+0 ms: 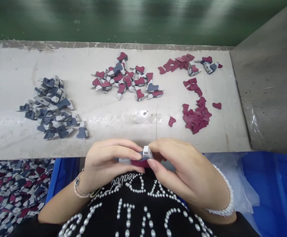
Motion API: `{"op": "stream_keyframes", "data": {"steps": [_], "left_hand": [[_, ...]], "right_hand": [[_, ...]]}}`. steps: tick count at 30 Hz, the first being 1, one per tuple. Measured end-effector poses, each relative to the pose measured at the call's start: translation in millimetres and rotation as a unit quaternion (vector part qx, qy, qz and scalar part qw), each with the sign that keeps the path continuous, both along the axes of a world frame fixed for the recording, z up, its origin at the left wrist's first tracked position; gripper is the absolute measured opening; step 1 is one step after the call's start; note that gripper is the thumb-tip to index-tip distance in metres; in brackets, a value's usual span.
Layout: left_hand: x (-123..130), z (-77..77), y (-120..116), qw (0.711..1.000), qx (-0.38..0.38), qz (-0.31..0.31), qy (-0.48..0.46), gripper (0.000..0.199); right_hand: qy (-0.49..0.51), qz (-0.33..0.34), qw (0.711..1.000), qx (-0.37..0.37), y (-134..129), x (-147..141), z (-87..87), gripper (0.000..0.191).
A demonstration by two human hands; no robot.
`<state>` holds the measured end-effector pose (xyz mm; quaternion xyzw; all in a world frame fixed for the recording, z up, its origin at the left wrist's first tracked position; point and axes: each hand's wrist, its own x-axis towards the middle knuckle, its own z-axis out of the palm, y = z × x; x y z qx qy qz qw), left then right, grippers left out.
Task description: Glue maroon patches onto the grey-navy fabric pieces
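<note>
Just in front of the table's near edge, my left hand (116, 158) and my right hand (175, 164) pinch one small plastic part (147, 152) between them. It is white and dark grey, with a maroon piece along its lower side; my fingers hide much of it. Left of the middle lies a heap of grey-and-white parts (54, 112). Farther back is a group of similar parts with maroon faces (127, 80). To the right are a pile of loose maroon pieces (197, 117) and a single maroon piece (172, 121) closer to my right hand.
A metal panel (269, 79) bounds the pale table (113, 125) on the right; a green wall (108, 23) stands behind. Below left, a blue bin (59, 176) holds many mixed parts. Clear plastic film (239, 184) and more blue plastic (271, 194) lie below right.
</note>
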<state>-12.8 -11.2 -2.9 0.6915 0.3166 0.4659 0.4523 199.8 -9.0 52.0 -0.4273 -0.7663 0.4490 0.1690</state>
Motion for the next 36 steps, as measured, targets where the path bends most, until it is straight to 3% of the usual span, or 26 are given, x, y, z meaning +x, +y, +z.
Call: {"op": "stream_keyframes", "data": {"steps": [8,15,18,21,24,28,34,36], "left_hand": [[-2.3,0.1,-0.8,1.0,0.009,0.005,0.02,0.043],[-2.4,-4.1,-4.2,0.998,0.048,0.011,0.033,0.043],[0.5,-9.9,-6.8,0.999,0.017,0.043,0.021,0.037],[1.9,-13.6,-8.1,0.996,-0.063,0.068,0.01,0.036],[0.0,-9.3,-6.2,0.992,-0.097,0.047,0.063,0.033],[-1.8,2.6,-2.9,0.987,-0.076,0.011,0.139,0.022],[7.6,-0.1,-7.1,0.991,-0.133,0.01,0.023,0.016],[7.6,-2.7,-7.2,0.991,-0.134,0.002,0.024,0.019]], "right_hand": [[-0.03,-0.016,0.999,0.012,1.1,-4.7,0.1,0.022],[-0.038,-0.031,0.998,-0.024,1.5,-8.0,-0.5,0.021],[-0.03,-0.026,0.999,-0.027,0.8,-8.5,-2.2,0.017],[-0.023,-0.026,0.999,-0.025,-1.1,-9.5,-6.8,0.015],[-0.044,-0.017,0.999,0.017,-3.6,-10.8,-11.1,0.014],[-0.053,0.017,0.994,0.098,-4.3,-10.4,-11.1,0.017],[-0.052,0.063,0.987,0.136,-0.4,-2.6,-12.1,0.019],[-0.043,0.072,0.987,0.134,0.5,-0.1,-13.6,0.018]]}}
